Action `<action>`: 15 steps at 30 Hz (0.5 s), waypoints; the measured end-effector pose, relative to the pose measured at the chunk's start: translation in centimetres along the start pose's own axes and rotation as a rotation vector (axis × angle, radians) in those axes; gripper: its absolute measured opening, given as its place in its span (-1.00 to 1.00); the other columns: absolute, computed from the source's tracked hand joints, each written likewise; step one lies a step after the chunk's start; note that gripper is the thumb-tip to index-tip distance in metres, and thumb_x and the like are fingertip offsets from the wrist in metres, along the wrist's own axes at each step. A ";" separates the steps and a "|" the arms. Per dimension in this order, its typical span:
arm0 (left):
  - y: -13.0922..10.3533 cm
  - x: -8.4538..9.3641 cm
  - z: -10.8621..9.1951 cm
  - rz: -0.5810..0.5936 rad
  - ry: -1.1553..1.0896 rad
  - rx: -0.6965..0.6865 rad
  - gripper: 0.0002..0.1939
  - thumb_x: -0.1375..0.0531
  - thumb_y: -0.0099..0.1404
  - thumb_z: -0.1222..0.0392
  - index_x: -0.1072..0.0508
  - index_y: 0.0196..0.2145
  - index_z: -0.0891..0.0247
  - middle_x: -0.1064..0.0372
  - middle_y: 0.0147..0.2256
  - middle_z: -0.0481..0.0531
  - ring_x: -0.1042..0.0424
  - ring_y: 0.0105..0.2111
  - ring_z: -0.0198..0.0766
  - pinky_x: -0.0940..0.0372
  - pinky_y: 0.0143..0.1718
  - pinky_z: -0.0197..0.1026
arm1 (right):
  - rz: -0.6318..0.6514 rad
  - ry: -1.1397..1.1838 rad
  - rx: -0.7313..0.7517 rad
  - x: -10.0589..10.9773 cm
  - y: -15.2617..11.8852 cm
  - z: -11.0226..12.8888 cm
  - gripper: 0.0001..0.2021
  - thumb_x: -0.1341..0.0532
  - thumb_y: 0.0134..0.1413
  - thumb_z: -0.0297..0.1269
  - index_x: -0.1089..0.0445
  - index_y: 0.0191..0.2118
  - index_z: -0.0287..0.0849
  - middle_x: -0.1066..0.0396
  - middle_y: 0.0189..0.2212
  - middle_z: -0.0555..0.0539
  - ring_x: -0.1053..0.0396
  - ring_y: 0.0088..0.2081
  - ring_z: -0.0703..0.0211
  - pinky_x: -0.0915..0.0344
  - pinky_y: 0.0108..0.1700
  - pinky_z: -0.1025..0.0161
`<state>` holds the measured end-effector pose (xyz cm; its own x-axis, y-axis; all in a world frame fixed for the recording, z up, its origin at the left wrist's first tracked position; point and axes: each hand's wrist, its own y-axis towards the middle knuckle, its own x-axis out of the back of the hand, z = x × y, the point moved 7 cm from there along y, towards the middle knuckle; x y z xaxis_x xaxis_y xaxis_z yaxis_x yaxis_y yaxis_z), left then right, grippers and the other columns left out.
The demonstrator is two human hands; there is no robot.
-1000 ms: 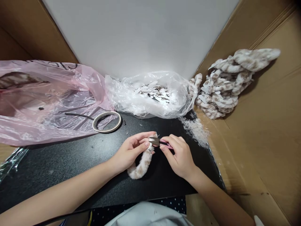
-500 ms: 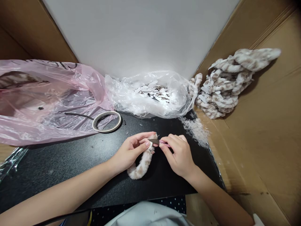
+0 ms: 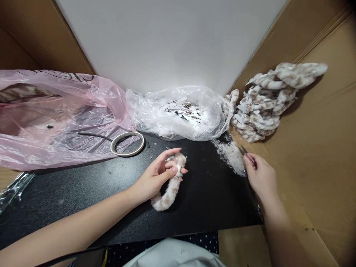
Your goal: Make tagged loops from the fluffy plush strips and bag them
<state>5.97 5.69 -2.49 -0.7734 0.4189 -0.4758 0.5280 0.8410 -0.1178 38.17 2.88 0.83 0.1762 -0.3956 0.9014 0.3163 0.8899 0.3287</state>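
My left hand (image 3: 155,174) grips a fluffy white-and-brown fur band (image 3: 168,196) above the black table. Its thumb presses on a small white piece on the band, while the index finger stretches out above. The band curves down towards me and its lower bend is near the tabletop. Over at the table's right edge, my right hand (image 3: 261,174) is closed around a small pink-handled metal tool (image 3: 248,157) with pointed, pronged tips. Those tips point up and left beside a heap of loose white fluff (image 3: 230,154). Whether the tool is tweezers or snips I cannot tell.
A clear plastic bag (image 3: 150,122) holding white and dark cut pieces lies at the back. A roll of tape (image 3: 113,148) is left of it, by a pink bag (image 3: 91,155). Several fur bands (image 3: 264,107) are piled against the cardboard (image 3: 314,148) at right.
My right hand has moved away from the fur band to the right, carrying the pink-handled tool to the fluff heap. My left hand keeps its place and hold, its index finger lifted slightly.
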 end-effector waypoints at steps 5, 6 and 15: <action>-0.3 0.0 -0.2 0.010 0.029 -0.019 -0.61 -0.29 0.24 0.18 -0.18 -0.07 0.13 -0.48 -0.39 -0.11 -0.52 -0.28 -0.30 -0.34 -0.29 -0.33 | 0.021 -0.247 -0.096 -0.2 1.0 -6.3 -0.65 0.01 0.15 -0.15 -0.50 -0.34 -0.18 -0.52 -0.28 -0.22 -0.39 -0.25 -0.10 -0.14 -0.32 0.11; -0.4 -0.1 -0.4 0.013 0.047 -0.035 -0.61 -0.30 0.23 0.19 -0.17 -0.11 0.13 -0.46 -0.42 -0.14 -0.53 -0.23 -0.27 -0.33 -0.27 -0.33 | 0.025 -0.245 -0.099 -0.4 1.1 -6.9 -0.66 0.00 0.13 -0.17 -0.49 -0.34 -0.18 -0.52 -0.28 -0.22 -0.38 -0.26 -0.09 -0.14 -0.32 0.11; -0.9 0.0 -2.0 -0.015 0.217 -0.124 -0.54 -0.37 0.12 0.24 -0.06 -0.41 0.19 -0.41 -0.46 -0.13 -0.44 -0.41 -0.35 -0.26 -0.35 -0.32 | 0.038 0.369 0.107 1.8 0.2 3.1 -0.78 -0.16 0.12 -0.14 -0.45 -0.27 -0.16 -0.47 -0.26 -0.14 -0.40 -0.25 0.06 -0.29 -0.18 0.16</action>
<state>4.83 5.64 -0.62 -0.8452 0.4586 -0.2745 0.4792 0.8776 -0.0095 35.64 3.03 3.36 0.5159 -0.3996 0.7578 0.2074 0.9165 0.3421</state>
